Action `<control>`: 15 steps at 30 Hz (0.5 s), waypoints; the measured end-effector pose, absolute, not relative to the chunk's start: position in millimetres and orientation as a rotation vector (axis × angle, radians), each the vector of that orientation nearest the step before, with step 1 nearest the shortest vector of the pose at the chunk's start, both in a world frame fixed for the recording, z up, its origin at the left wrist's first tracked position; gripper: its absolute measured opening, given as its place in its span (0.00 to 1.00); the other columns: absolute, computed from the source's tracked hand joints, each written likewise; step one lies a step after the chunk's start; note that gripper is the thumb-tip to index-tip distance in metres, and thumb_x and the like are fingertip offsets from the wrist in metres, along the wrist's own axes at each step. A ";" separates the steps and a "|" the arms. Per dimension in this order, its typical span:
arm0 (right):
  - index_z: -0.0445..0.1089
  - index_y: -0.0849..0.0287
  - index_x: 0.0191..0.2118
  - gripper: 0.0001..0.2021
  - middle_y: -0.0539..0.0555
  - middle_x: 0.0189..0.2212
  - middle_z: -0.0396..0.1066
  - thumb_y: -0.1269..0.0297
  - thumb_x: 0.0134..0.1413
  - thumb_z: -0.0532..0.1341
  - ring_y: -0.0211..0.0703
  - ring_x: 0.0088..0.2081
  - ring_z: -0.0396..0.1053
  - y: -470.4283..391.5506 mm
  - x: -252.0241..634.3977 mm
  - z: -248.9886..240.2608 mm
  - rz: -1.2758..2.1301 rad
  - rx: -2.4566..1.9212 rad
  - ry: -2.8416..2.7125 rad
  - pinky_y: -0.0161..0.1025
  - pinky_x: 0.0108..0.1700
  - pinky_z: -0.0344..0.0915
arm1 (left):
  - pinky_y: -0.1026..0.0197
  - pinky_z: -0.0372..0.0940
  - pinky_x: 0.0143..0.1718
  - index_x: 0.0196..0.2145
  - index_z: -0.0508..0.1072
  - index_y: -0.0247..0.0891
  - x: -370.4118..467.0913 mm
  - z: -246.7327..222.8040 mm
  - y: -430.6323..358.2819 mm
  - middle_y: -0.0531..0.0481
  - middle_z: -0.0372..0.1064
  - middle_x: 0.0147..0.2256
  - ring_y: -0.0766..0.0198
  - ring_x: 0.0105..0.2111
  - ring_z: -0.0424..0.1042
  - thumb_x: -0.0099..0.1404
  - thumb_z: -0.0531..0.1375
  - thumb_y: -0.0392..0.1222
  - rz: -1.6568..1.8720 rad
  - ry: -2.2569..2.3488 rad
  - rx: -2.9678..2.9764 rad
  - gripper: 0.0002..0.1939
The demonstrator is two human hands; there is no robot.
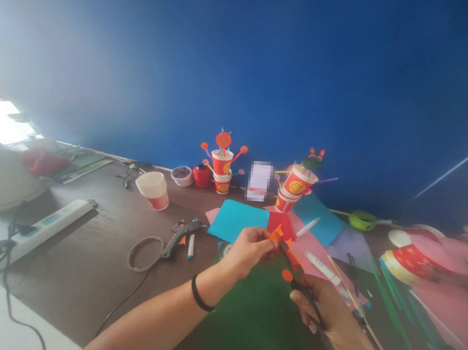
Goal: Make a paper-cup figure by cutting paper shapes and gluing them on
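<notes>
Between the fingertips of my left hand is a small piece of orange paper. My right hand grips a pair of dark scissors, whose blades lie against the orange paper's right side. More orange paper shows just beyond the blades. Under both hands lies a dark green sheet, with a small orange disc near the scissors. Blue paper and red paper lie behind my hands. The exact line of the cut is blurred.
Two decorated paper-cup figures stand by the blue wall. Stacked cups, a glue gun with a cord, a tape roll and a power strip are leftward. Pink paper, markers and green sticks lie rightward.
</notes>
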State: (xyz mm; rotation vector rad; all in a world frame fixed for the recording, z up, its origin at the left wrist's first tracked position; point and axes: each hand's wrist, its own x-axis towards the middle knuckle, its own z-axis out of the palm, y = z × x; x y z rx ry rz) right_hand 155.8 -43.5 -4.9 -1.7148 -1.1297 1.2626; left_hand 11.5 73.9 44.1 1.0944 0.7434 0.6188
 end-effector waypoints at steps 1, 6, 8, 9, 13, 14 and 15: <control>0.61 0.58 0.24 0.19 0.43 0.09 0.58 0.47 0.40 0.65 0.32 0.11 0.53 -43.5 155.5 -4.6 1.257 -1.713 -1.126 0.31 0.15 0.49 | 0.66 0.60 0.22 0.23 0.67 0.34 11.5 44.3 73.9 0.51 0.66 0.22 0.70 0.20 0.64 0.46 0.62 0.43 0.619 0.746 1.094 0.10; 0.60 0.58 0.26 0.18 0.42 0.09 0.57 0.48 0.42 0.64 0.31 0.12 0.53 -44.3 155.5 -6.0 1.252 -1.701 -1.139 0.30 0.15 0.49 | 0.66 0.61 0.22 0.23 0.66 0.34 11.0 46.6 73.3 0.51 0.67 0.22 0.70 0.21 0.65 0.46 0.62 0.42 0.616 0.759 1.088 0.09; 0.60 0.58 0.25 0.18 0.42 0.09 0.58 0.48 0.43 0.63 0.31 0.12 0.53 -44.6 156.4 -7.6 1.245 -1.709 -1.153 0.30 0.15 0.49 | 0.67 0.60 0.22 0.22 0.66 0.34 10.9 47.4 73.0 0.51 0.67 0.22 0.70 0.20 0.65 0.46 0.62 0.42 0.614 0.759 1.086 0.09; 0.60 0.58 0.25 0.18 0.42 0.09 0.58 0.48 0.43 0.63 0.31 0.11 0.53 -44.5 156.8 -8.3 1.245 -1.713 -1.157 0.30 0.15 0.49 | 0.67 0.60 0.22 0.22 0.66 0.34 11.0 47.5 73.0 0.51 0.67 0.22 0.70 0.20 0.65 0.46 0.62 0.42 0.616 0.761 1.088 0.09; 0.58 0.57 0.24 0.19 0.43 0.08 0.58 0.48 0.42 0.63 0.31 0.11 0.52 -43.3 156.8 -7.7 1.241 -1.710 -1.147 0.30 0.15 0.48 | 0.67 0.61 0.21 0.22 0.66 0.34 11.5 45.9 73.3 0.51 0.68 0.22 0.70 0.20 0.65 0.46 0.61 0.41 0.622 0.766 1.091 0.09; 0.59 0.57 0.24 0.19 0.43 0.08 0.59 0.48 0.41 0.64 0.31 0.11 0.53 -42.8 156.3 -6.5 1.247 -1.704 -1.139 0.30 0.15 0.49 | 0.67 0.61 0.21 0.22 0.66 0.34 11.6 45.2 73.6 0.51 0.68 0.22 0.70 0.20 0.65 0.46 0.61 0.41 0.623 0.761 1.090 0.09; 0.59 0.57 0.24 0.19 0.43 0.08 0.59 0.48 0.41 0.64 0.31 0.11 0.53 -42.3 155.5 -4.9 1.263 -1.701 -1.128 0.30 0.15 0.49 | 0.67 0.61 0.21 0.22 0.66 0.34 11.6 44.4 74.0 0.51 0.68 0.21 0.71 0.19 0.65 0.46 0.62 0.41 0.623 0.753 1.088 0.09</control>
